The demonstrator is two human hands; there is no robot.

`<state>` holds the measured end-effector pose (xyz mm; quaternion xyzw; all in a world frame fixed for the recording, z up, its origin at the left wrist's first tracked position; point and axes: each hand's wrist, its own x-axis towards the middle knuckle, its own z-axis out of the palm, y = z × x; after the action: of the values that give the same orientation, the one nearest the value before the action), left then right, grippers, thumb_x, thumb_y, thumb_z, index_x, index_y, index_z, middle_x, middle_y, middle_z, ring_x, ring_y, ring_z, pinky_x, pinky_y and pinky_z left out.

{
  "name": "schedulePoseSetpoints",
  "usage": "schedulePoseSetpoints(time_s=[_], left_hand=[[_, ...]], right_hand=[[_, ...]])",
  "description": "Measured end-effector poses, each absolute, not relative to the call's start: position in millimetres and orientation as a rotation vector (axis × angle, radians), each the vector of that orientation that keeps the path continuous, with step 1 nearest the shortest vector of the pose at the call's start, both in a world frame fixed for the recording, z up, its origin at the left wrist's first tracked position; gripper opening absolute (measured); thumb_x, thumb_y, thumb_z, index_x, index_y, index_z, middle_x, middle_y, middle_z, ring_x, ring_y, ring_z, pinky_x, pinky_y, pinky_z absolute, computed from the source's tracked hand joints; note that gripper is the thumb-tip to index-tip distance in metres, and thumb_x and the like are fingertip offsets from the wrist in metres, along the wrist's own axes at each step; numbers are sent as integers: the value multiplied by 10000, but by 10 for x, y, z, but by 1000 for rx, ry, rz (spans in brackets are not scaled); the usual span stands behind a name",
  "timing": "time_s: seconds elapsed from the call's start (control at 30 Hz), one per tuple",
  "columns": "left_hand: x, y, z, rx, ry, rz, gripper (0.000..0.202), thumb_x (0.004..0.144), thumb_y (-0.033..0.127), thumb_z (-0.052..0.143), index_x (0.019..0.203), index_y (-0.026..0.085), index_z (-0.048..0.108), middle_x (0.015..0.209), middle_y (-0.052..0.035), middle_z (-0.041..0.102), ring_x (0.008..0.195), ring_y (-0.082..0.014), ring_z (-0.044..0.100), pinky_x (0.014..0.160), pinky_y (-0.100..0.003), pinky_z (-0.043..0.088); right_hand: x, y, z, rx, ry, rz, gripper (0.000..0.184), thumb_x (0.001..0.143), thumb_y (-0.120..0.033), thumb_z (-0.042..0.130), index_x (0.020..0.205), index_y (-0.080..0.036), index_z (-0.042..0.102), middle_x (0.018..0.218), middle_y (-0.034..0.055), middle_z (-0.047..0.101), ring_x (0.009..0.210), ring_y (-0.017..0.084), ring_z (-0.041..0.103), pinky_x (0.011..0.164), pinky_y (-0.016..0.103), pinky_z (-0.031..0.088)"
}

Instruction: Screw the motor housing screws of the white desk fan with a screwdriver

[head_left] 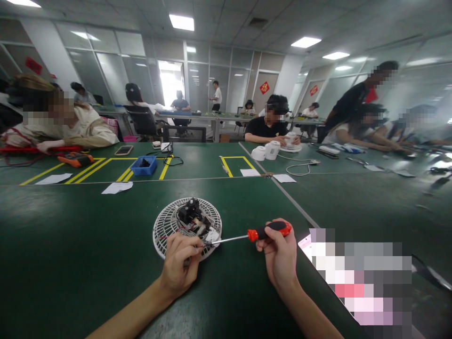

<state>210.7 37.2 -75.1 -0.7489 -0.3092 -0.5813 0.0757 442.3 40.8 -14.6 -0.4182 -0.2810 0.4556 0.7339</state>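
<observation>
A round white fan grille [163, 224] lies on the green table, with a black motor assembly [191, 211] and loose wires on top of it. My right hand [280, 256] is closed around the red and black handle of a screwdriver [263, 232], whose metal shaft points left. The screwdriver's tip reaches the near right part of the grille, beside a small white part [213, 235]. At that tip the fingers of my left hand [181, 259] are pinched together over the grille's near edge. What sits between those fingertips is too small to make out.
Beyond the grille stands a blue bin [143, 165] with a dark item inside. White paper pieces [117, 187] and yellow tape outlines mark the table. A co-worker [270, 123] sits opposite, handling white parts. A blurred-out flat object [356, 278] lies at the right.
</observation>
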Motion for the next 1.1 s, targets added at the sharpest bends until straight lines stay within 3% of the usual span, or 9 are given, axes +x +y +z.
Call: schedulePoseSetpoints(time_s=[0.57, 0.8, 1.0, 1.1], left_hand=[[2098, 381, -727, -2297, -920, -1646, 283, 873, -22, 596, 1003, 215, 513, 919, -12, 726, 801, -141, 646, 850, -361, 425], [2073, 389, -768, -2254, -932, -1713, 306, 871, -14, 603, 1041, 227, 520, 931, -5, 709, 841, -149, 655, 865, -372, 462], [2036, 416, -789, -2082, -1074, -1813, 236, 909, 39, 575, 1054, 226, 590, 947, -25, 629, 877, -165, 618, 807, -329, 502], [2044, 420, -774, -2019, -1177, -1825, 213, 939, 63, 544, 1075, 213, 610, 963, -33, 610, 877, -159, 609, 779, -303, 511]], right_hand=[[4410, 368, -136, -995, -687, 957, 505, 654, -324, 863, 1009, -235, 514, 842, -72, 620, 477, 97, 615, 435, 242, 510], [4401, 352, -164, -997, -804, 899, 493, 713, -399, 894, 982, -236, 515, 746, -68, 644, 536, 121, 630, 537, 259, 523], [4364, 315, -173, -1000, -874, 1031, 446, 842, -580, 740, 1044, -234, 542, 672, -43, 645, 555, 172, 638, 548, 303, 532], [4379, 305, -156, -1017, -900, 1051, 444, 851, -594, 717, 1049, -216, 595, 670, -20, 651, 586, 183, 634, 558, 308, 526]])
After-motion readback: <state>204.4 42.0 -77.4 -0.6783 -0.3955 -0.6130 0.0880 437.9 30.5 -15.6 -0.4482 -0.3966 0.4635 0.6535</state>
